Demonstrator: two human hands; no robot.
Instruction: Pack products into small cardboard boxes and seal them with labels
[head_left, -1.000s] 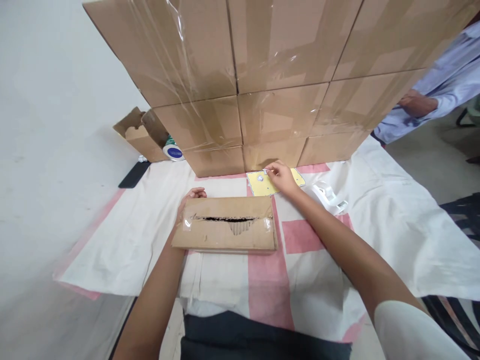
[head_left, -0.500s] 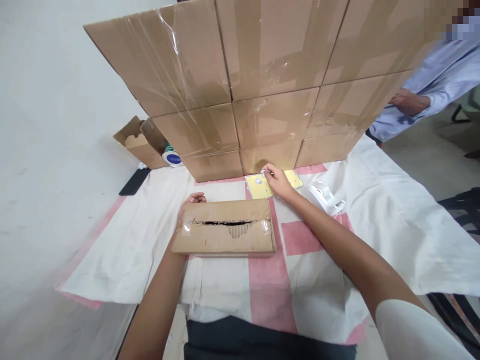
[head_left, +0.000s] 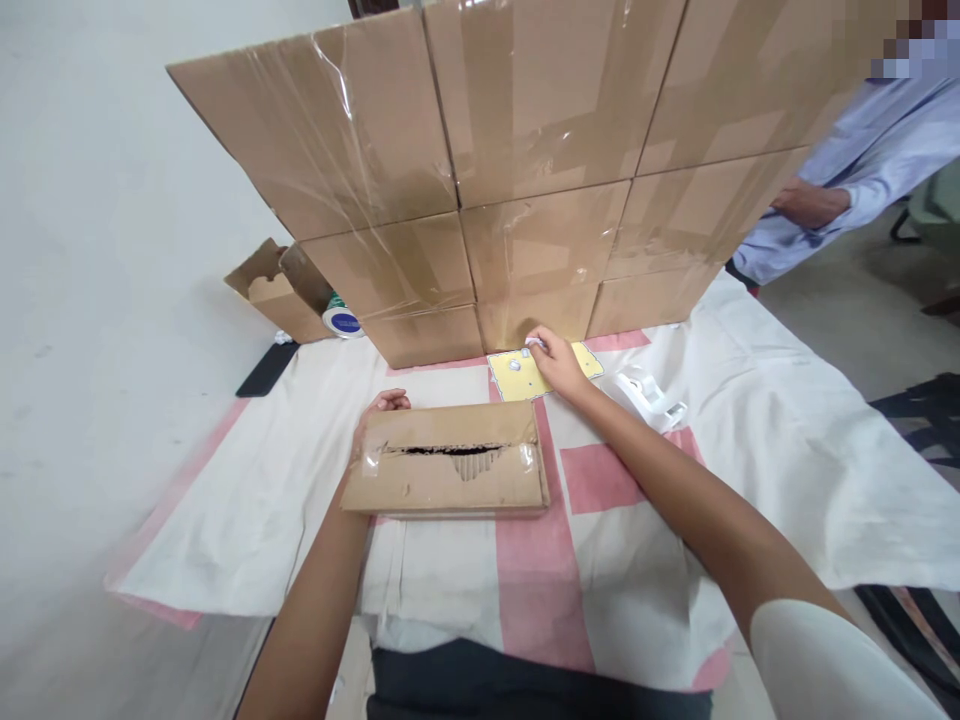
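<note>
My right hand (head_left: 553,362) rests over a yellow sheet (head_left: 517,380) with small whitish and blue marks, which lies flat against the foot of the cardboard wall. Its thumb and fingers pinch a small pale piece (head_left: 534,342) whose kind I cannot make out. In front of me lies a closed cardboard box (head_left: 442,485) with a torn slit along its top and clear tape at both ends. My left hand (head_left: 386,403) is at the box's far left corner, palm up, fingers loosely curled and apart, with nothing seen in them. The box hides part of that hand and wrist.
Stacked, taped cardboard boxes (head_left: 540,235) form a tall wall at the back. A white tape dispenser (head_left: 651,398) sits to the right. At left are a black phone (head_left: 266,370), an opened carton (head_left: 289,300) and a round blue-lidded tub (head_left: 343,322). Another person (head_left: 885,170) stands at right.
The view has shifted very slightly. My right hand stays over the yellow sheet with its fingers pinched, and my left hand keeps its place beside the box.
</note>
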